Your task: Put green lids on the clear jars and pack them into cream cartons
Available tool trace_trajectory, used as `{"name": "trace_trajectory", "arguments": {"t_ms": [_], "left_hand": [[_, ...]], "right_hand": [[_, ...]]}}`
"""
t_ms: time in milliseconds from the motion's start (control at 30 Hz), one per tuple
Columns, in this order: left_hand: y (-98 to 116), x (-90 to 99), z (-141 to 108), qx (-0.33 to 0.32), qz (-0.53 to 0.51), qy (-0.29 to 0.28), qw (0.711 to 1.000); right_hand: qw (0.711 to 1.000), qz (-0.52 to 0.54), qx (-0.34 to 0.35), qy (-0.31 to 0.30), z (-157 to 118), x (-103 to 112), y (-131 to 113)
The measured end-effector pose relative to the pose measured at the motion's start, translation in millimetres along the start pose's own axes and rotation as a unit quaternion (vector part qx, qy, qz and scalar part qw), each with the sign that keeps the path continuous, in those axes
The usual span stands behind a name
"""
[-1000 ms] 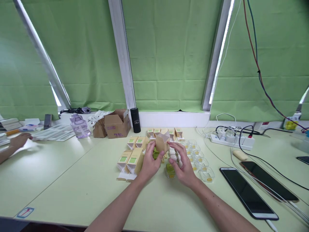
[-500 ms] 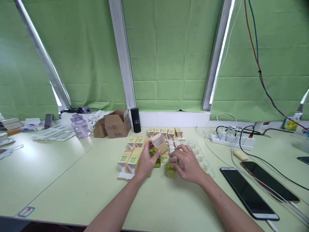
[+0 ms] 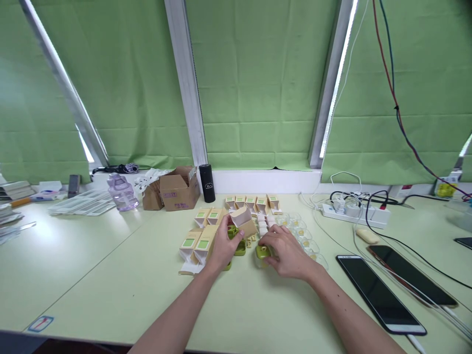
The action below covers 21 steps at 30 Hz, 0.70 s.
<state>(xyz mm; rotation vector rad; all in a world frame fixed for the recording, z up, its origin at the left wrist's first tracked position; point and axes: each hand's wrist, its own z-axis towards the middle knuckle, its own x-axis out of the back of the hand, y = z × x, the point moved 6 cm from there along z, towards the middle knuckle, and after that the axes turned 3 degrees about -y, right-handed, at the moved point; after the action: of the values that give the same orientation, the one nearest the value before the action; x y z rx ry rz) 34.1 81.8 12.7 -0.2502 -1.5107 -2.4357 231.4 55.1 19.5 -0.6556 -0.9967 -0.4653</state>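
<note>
My left hand [image 3: 222, 248] holds a small cream cardboard box [image 3: 246, 226] tilted above the table, its flap open and white inside. With fingers and thumb, my right hand [image 3: 289, 251] grips a small clear container with a green lid [image 3: 262, 252] at the table surface. Between the hands lie green plastic pieces [image 3: 240, 249], partly hidden by my left hand, and small yellow pieces [image 3: 251, 240]. Behind my right hand are small white pieces [image 3: 262, 224] in a column. Clear cups [image 3: 303, 233] stand in rows to the right, partly covered by that hand.
Cream boxes with green labels [image 3: 189, 243] stand left of my left hand, others [image 3: 250, 201] at the back. Farther back are a brown carton [image 3: 180, 191], a black cylinder [image 3: 207, 184] and a purple bottle [image 3: 122, 192]. Phones [image 3: 379, 292], cables and a power strip [image 3: 354, 215] lie right.
My right hand has lowered and closed over the green-lidded container; its fingers were above and beside it before. My left hand and the box have barely moved.
</note>
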Motion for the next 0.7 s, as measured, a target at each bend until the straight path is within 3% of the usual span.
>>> {"name": "trace_trajectory", "arguments": {"t_ms": [133,267,367,567,700], "left_hand": [[2,1.6,0,0.010,0.025,-0.003,1.000],[0,-7.1,-2,0.005,0.025,-0.077,0.997],[-3,-12.6,-7,0.007,0.057,-0.122,0.991],[-1,-25.4,-18,0.006,0.146,-0.232,0.962],[7,-31.3,-23,-0.010,0.185,-0.267,0.946]], "right_hand": [[0.989,0.057,-0.001,0.133,-5,23,23],[0.954,0.110,0.001,0.278,-12,43,45],[0.931,0.120,-0.020,0.345,-17,49,54],[0.918,0.127,-0.051,0.371,-18,45,55],[0.919,0.129,-0.051,0.369,-17,41,52]]}}
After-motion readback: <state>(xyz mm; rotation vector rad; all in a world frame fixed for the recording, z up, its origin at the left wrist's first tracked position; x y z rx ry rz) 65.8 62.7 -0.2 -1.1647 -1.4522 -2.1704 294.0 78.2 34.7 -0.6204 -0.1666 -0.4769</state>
